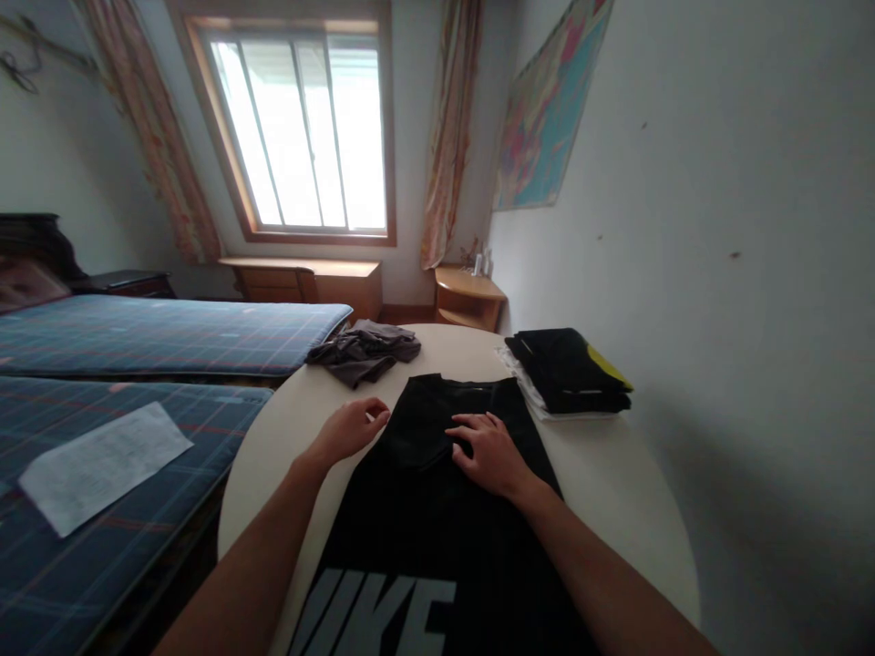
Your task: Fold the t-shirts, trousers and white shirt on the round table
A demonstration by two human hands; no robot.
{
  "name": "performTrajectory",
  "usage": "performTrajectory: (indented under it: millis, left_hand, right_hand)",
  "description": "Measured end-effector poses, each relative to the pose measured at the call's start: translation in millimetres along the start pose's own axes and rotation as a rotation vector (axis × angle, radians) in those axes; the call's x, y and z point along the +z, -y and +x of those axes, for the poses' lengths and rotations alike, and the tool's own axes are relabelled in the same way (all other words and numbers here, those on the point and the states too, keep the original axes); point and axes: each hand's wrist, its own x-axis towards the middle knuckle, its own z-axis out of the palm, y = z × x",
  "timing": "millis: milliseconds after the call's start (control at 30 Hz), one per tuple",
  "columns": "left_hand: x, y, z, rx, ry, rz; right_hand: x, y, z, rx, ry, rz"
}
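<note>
A black T-shirt (pixel 410 519) with large grey "NIKE" lettering lies lengthwise on the round table, its collar end away from me and its sides folded in to a narrow strip. On its upper right part rests my right hand (pixel 487 451), palm down with the fingers spread. My left hand (pixel 354 426) is at the shirt's upper left edge, its fingers loosely bent and apart with nothing seen in them. Whether the left fingertips touch the cloth, I cannot tell.
A crumpled dark grey garment (pixel 369 351) lies at the far left of the white round table (pixel 273 510). Folded black and white clothes (pixel 571 374) are stacked at the far right, near the wall. Bare mattresses (pixel 170 333) stand left, one bearing a paper sheet (pixel 106 465).
</note>
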Motion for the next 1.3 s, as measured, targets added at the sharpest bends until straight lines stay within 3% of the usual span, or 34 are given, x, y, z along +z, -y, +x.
performTrajectory:
  millis: [167, 300, 567, 867, 1033, 1167, 1300]
  left_hand:
    - [-4.0, 3.7, -9.5, 0.068, 0.279, -0.112]
    - [-8.0, 3.8, -14.7, 0.057, 0.382, -0.090]
    - [-5.5, 1.5, -9.8, 0.093, 0.395, -0.095]
    - [-5.2, 6.7, -6.6, 0.174, 0.389, -0.134]
    - [-10.4, 3.2, -6.2, 0.091, 0.322, -0.089]
    - [-10.1, -0.4, -3.3, -0.063, 0.199, 0.129]
    - [-9.4, -0.6, -3.7, -0.170, 0.174, 0.297]
  right_hand:
    - [-3.2, 6.7, 14.2, 0.073, 0.038, 0.025]
    - [0.5, 8.3, 43.7, 0.153, 0.065, 0.013]
    - [22.4, 8.0, 120.7, 0.319, 0.065, 0.159]
    - [49.3, 23.3, 166.1, 0.403, 0.068, 0.212]
    - [59.7, 25.5, 173.9, 0.304, 0.075, 0.225]
    - [66.9, 27.5, 164.2, 0.221, 0.075, 0.183]
    - [69.8, 29.8, 149.5, 0.168, 0.045, 0.131]
